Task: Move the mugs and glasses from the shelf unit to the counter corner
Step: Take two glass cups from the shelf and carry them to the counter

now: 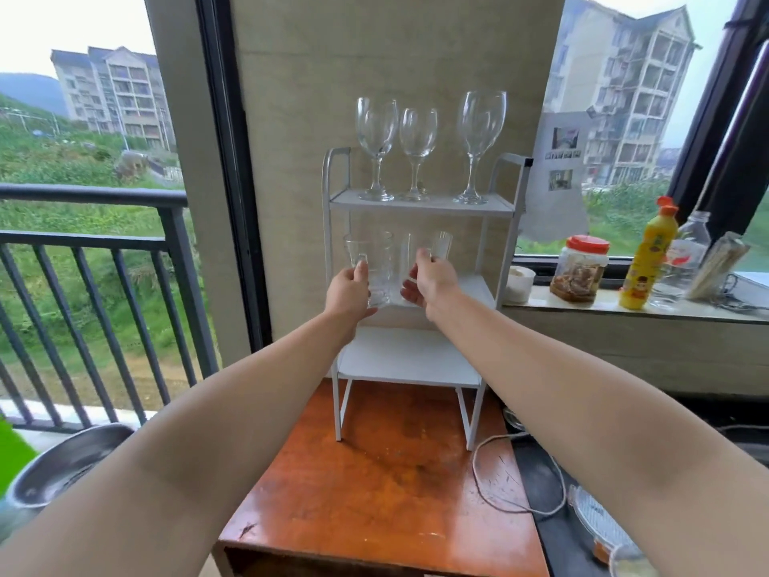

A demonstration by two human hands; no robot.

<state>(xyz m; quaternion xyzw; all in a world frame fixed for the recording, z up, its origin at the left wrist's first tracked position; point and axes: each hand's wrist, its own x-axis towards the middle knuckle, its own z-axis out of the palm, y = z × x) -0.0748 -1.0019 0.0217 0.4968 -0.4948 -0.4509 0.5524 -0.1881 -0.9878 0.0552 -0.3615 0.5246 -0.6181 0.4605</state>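
A white three-tier shelf unit (505, 210) stands on an orange-brown wooden table (374, 493). Three wine glasses stand on its top tier: left (376, 135), middle (417, 139), right (480, 127). On the middle tier my left hand (348, 291) grips a clear glass mug (376, 264) from its left side. My right hand (428, 281) holds a tall clear tumbler (407, 260); another small glass (442, 243) stands just behind its fingers. The bottom tier holds nothing.
The window sill at right carries a white cup (519, 283), a red-lidded jar (580, 268), a yellow bottle (647, 256) and a clear bottle (682, 260). A white cord (482, 485) lies at the table's right edge. A metal basin (62, 464) sits lower left by the balcony railing.
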